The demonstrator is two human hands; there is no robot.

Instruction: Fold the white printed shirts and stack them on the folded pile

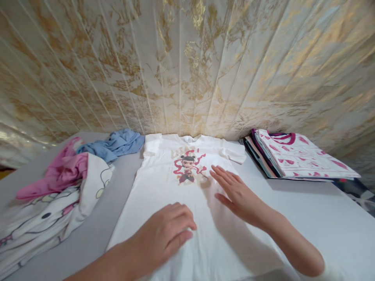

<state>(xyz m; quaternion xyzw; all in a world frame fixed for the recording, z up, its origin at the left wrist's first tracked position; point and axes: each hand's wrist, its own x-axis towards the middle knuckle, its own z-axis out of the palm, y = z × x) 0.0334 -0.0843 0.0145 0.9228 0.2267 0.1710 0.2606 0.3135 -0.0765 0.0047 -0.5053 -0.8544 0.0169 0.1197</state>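
A white T-shirt (164, 195) lies spread flat on the table, its collar at the far end and both short sleeves out to the sides. On its chest is a printed cartoon figure (187, 169) with red ribbons. My left hand (172, 230) is over the lower front of the shirt, fingers loosely bent and nothing held; whether it presses the cloth I cannot tell. To the right of the print, my right hand (230, 191) hovers with fingers stretched out, casting a shadow on the shirt.
Left of the shirt lie crumpled clothes: a blue garment (117, 144), a pink one (63, 169) and a white printed one (49, 222). A stack of folded clothes (301, 158) stands at the right. Behind the table (310, 218) hangs a gold-patterned curtain (187, 70).
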